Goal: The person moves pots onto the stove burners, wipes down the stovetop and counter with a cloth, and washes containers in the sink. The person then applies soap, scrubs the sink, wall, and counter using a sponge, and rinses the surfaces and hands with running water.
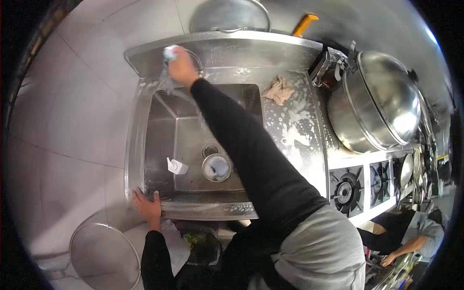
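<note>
The right hand (182, 68) closes around a whitish wad (169, 52), too blurred to name, beyond the back left corner of the sink basin (188, 137). The left hand (147, 208) lies with fingers spread on the rim at the basin's front left corner. Inside the basin stand a white pump bottle (178, 167) and, near its drain, a round metal bowl (216, 167) holding something whitish and something dark. Right of the basin lies a crumpled cloth (279, 90); farther right, a big pot (355, 108) wears its domed lid (390, 96), contents hidden. Below the basin's front, a dark bin (205, 251) contains green scraps (192, 239).
</note>
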Available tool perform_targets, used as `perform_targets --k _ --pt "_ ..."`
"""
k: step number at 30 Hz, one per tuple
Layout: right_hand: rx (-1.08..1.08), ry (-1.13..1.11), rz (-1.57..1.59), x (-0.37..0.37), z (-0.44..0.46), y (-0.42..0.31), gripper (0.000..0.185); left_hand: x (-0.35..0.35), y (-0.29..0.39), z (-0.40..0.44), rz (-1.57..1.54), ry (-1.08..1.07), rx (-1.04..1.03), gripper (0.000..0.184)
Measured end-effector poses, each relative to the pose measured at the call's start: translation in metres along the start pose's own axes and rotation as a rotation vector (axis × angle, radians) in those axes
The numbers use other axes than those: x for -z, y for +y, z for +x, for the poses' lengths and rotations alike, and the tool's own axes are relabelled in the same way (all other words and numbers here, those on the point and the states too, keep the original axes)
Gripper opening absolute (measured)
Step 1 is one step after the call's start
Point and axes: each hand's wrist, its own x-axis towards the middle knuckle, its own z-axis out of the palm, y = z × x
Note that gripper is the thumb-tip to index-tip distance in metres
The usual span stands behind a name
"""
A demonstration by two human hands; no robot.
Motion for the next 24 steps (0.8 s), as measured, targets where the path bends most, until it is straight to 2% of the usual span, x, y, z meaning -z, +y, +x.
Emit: perform_targets --k 1,2,3,4,5,6,7,8,9,10,12,14,15,17,18,19,21,22,23,24 --pt "-0.123 -0.014 0.028 -0.021 -0.003 -0.008 0.038 0.004 -0.004 -0.004 -0.005 0.048 -0.007 0.089" --pt "-0.049 0.072 -0.066 -0.029 -0.014 -0.005 0.041 0.004 -0.005 -0.004 0.054 0.004 -0.003 0.088" --pt "0.01 -0.028 0.076 -0.014 -0.038 -0.002 0.035 -0.007 -0.008 -0.002 0.046 0.055 -0.035 0.087" --pt "-0.019 -0.212 -0.003 0.002 -0.074 -0.008 0.034 -0.015 -0.02 -0.004 0.063 0.088 -0.062 0.087" --pt "-0.1 -0.445 -0.103 0.014 -0.123 0.001 0.035 0.011 -0.003 -0.005 -0.055 -0.003 -0.029 0.086" --pt "-0.105 -0.765 -0.217 0.026 -0.179 0.022 0.038 -0.001 -0.01 -0.006 0.018 0.069 -0.055 0.085" --pt "-0.188 -1.062 -0.42 0.032 -0.249 0.053 0.039 0.001 -0.007 -0.01 0.036 0.051 -0.018 0.086" --pt "-0.052 -1.237 -0.516 0.048 -0.303 0.079 0.042 0.007 0.003 -0.007 0.039 0.045 0.0 0.086" --pt "-0.15 -1.455 -0.509 0.065 -0.334 0.079 0.044 0.007 0.002 -0.008 0.064 0.034 0.018 0.086" --pt "-0.07 -1.471 -0.551 0.069 -0.378 0.106 0.036 0.007 0.002 -0.005 0.039 0.029 0.0 0.085" --pt "0.041 -1.506 -0.619 0.081 -0.404 0.119 0.034 0.008 0.005 -0.003 -0.01 0.037 -0.023 0.083" --pt "-0.031 -1.447 -0.697 0.074 -0.471 0.19 0.03 0.007 0.005 -0.003 0.029 0.046 -0.01 0.083" --pt "-0.029 -1.447 -0.676 0.066 -0.474 0.196 0.03 0.007 0.006 -0.001 0.038 0.049 -0.022 0.082" --pt "-0.178 -1.757 -0.858 0.066 -0.47 0.193 0.028 0.005 0.004 -0.002 0.03 0.06 -0.02 0.075" --pt "-0.363 -1.965 -0.66 0.047 -0.426 0.177 0.032 0.002 0.001 -0.001 0.013 0.048 -0.002 0.071" --pt "-0.359 -1.961 -0.658 0.036 -0.403 0.169 0.032 0.001 -0.002 0.001 -0.005 0.041 0.019 0.067" --pt "0.048 -1.963 -0.509 0.019 -0.359 0.152 0.036 0.0 -0.002 0.003 0.012 0.051 0.022 0.064" --pt "-0.372 -1.901 -0.529 0.0 -0.301 0.108 0.043 0.0 0.0 0.002 0.027 0.055 0.023 0.062" --pt "-0.28 -1.448 -0.437 -0.015 -0.295 0.117 0.048 -0.002 0.0 0.002 0.02 0.069 0.02 0.062" --pt "-0.31 -1.229 -0.422 -0.042 -0.266 0.113 0.053 -0.003 -0.001 0.0 0.017 0.076 0.007 0.061"
